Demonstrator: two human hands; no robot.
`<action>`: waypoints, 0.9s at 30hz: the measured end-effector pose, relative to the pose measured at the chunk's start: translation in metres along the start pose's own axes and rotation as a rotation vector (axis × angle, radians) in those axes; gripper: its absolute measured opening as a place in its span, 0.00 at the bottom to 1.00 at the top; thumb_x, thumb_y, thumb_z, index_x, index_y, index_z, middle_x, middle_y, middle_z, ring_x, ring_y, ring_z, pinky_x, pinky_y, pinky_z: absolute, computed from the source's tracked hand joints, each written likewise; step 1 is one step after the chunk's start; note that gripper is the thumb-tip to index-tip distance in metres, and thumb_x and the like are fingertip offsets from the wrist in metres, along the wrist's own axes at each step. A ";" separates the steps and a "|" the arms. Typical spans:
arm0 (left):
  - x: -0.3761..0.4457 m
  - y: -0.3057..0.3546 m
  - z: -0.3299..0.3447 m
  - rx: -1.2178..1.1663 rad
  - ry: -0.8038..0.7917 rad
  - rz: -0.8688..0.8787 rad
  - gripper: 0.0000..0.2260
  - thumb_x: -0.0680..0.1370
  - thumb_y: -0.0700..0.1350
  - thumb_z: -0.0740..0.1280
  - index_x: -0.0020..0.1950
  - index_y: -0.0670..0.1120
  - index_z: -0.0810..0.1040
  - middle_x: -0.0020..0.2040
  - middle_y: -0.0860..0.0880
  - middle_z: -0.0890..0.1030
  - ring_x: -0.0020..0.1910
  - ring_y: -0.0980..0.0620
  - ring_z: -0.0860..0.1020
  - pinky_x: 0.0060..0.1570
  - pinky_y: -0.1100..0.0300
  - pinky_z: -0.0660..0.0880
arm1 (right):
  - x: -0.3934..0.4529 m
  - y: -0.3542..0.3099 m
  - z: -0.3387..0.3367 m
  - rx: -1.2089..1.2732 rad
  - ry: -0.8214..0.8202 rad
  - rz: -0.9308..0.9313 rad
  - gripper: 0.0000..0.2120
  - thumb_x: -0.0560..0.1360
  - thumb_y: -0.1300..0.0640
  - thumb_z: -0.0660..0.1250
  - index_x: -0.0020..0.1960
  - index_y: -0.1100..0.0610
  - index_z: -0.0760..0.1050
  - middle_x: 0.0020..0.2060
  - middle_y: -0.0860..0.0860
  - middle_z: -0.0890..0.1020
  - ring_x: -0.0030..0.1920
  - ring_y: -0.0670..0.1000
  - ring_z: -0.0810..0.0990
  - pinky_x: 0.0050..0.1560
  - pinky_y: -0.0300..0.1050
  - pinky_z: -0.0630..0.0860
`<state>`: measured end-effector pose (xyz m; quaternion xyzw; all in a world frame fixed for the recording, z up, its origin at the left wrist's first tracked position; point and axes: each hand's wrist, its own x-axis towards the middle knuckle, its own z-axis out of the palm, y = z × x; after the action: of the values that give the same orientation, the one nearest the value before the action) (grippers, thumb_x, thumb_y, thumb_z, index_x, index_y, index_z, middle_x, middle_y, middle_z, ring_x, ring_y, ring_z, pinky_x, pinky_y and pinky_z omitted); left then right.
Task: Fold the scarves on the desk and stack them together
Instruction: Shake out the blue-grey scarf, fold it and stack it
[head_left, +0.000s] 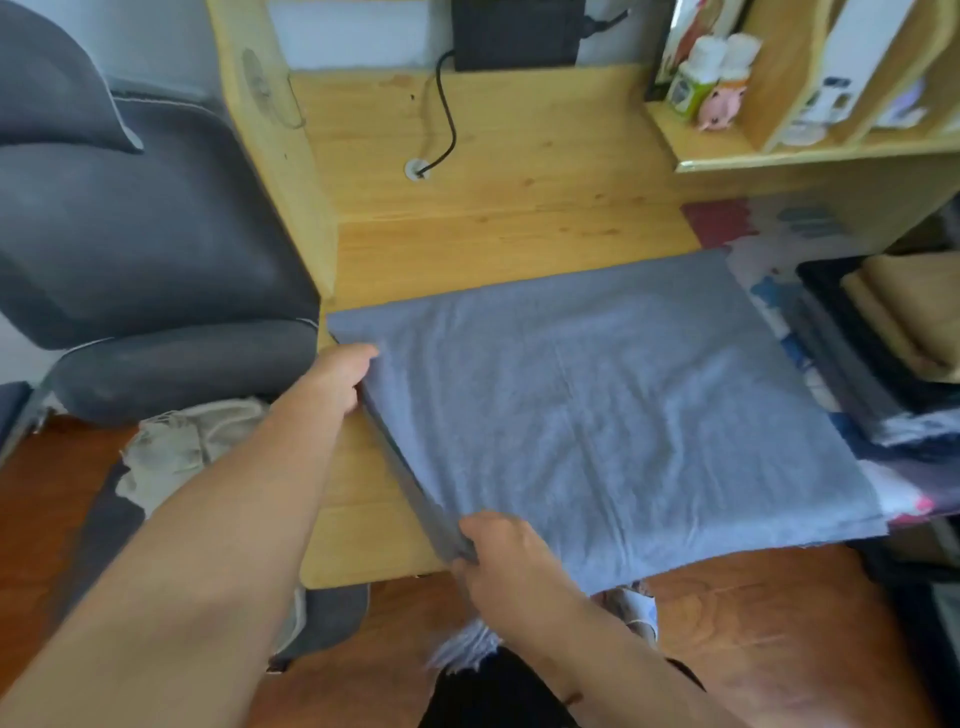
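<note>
A grey-blue scarf (597, 410) lies spread flat over the wooden desk (493, 208), its near edge hanging a little over the desk's front. My left hand (340, 376) grips the scarf's left edge near the far corner. My right hand (498, 551) pinches the same left edge at the near corner, where the cloth bunches into a fold. A patterned scarf (769, 291) in white, blue and red lies under the grey one and shows along its right side. Folded dark and tan scarves (883, 343) are stacked at the right.
A grey padded chair (130, 234) stands left of the desk, with pale cloth (187, 441) on the floor beside it. A black box (514, 31) and its cable (447, 109) sit at the back. Bottles (701, 73) stand on a shelf at back right.
</note>
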<state>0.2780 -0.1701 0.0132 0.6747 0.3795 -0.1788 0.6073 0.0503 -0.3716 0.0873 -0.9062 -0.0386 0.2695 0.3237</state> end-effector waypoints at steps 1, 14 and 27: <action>0.003 0.008 0.012 -0.005 0.030 0.039 0.16 0.77 0.43 0.70 0.64 0.43 0.77 0.61 0.43 0.82 0.56 0.43 0.82 0.58 0.48 0.79 | -0.005 0.009 -0.014 0.039 0.002 0.034 0.08 0.78 0.57 0.65 0.40 0.53 0.70 0.43 0.51 0.74 0.47 0.56 0.76 0.41 0.47 0.70; -0.131 0.118 0.270 -0.246 -0.256 0.096 0.04 0.80 0.35 0.63 0.50 0.43 0.72 0.44 0.43 0.76 0.41 0.46 0.79 0.34 0.55 0.81 | -0.079 0.213 -0.213 0.474 0.211 0.370 0.07 0.76 0.66 0.71 0.46 0.56 0.84 0.40 0.51 0.87 0.41 0.46 0.85 0.42 0.47 0.82; -0.123 0.060 0.496 0.170 -0.362 0.376 0.29 0.81 0.49 0.68 0.80 0.51 0.61 0.69 0.53 0.72 0.63 0.53 0.74 0.62 0.56 0.71 | -0.019 0.406 -0.235 0.350 0.292 0.671 0.08 0.80 0.54 0.64 0.52 0.58 0.78 0.47 0.55 0.83 0.51 0.58 0.81 0.51 0.51 0.76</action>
<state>0.3508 -0.6782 0.0423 0.7388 0.1166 -0.2117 0.6291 0.1124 -0.8291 0.0010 -0.8284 0.3523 0.2310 0.3692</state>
